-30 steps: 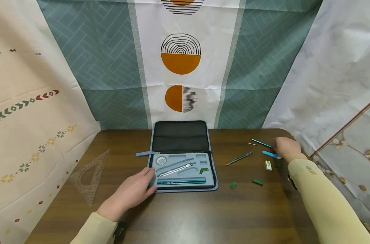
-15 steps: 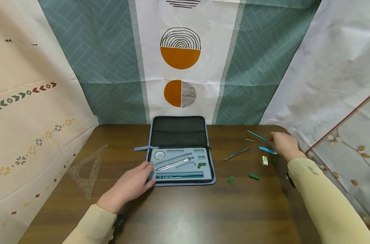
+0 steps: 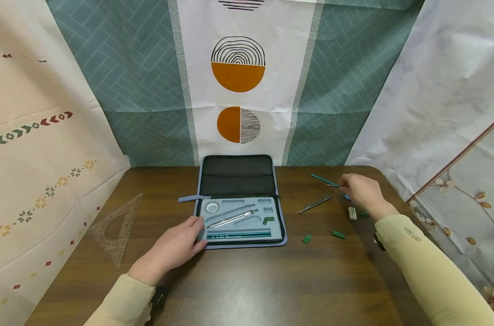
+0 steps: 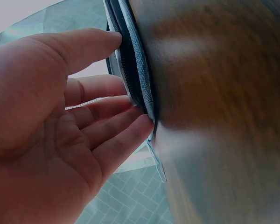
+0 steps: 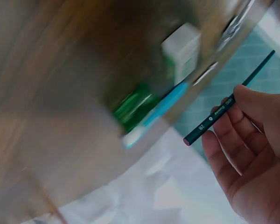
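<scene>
My right hand [image 3: 363, 192] pinches a dark green pencil [image 5: 210, 119] between thumb and fingers, above the table's far right part. Its printed end points back and its thin end points away in the right wrist view. My left hand [image 3: 171, 244] rests on the left front edge of an unzipped blue-grey pencil case [image 3: 284, 226], with thumb and fingertips against the zippered rim in the left wrist view. The case's grey tray holds a silver compass [image 3: 232, 219], green pencils [image 3: 239, 235], a round white disc [image 3: 212, 207] and a small green piece [image 3: 268, 220].
Right of the case lie a dark compass-like tool [image 3: 314, 204], a white eraser [image 3: 352, 213], two green pieces [image 3: 338, 234] and a blue strip-shaped item [image 5: 163, 102], partly behind my right hand in the head view. A shiny green item [image 5: 135, 107] sits beside it. Far left lies a clear set square [image 3: 116, 231].
My right hand has moved left with the pencil, toward the case. The head view has tilted slightly downward in the frame. My left hand stays at the case edge.
</scene>
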Demonstrator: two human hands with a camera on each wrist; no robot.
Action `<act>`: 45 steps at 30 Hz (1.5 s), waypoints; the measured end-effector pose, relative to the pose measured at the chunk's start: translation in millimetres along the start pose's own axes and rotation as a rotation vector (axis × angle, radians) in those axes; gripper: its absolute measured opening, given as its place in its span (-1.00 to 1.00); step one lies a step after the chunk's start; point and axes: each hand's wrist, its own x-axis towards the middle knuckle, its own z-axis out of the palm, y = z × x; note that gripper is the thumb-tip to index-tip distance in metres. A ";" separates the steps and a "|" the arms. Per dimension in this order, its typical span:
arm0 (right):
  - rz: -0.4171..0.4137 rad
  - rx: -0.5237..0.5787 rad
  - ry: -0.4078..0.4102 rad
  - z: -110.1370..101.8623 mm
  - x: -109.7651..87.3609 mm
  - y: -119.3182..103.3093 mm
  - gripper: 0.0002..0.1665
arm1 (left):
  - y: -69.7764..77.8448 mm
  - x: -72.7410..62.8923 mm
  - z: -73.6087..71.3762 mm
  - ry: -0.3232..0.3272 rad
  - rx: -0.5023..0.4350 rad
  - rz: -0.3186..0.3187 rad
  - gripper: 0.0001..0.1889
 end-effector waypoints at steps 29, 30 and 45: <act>-0.373 0.087 0.141 13.6 -2.6 -140.3 -0.82 | 1.8 -0.2 -1.2 -0.003 0.003 -0.005 -0.56; -0.383 0.091 0.139 14.4 -3.5 -144.1 -0.82 | 1.8 0.0 -1.2 -0.002 0.003 -0.003 -0.57; -0.584 0.182 0.032 21.9 -14.4 -200.7 -0.86 | 0.6 -0.5 -1.0 -0.007 -0.010 -0.005 -0.58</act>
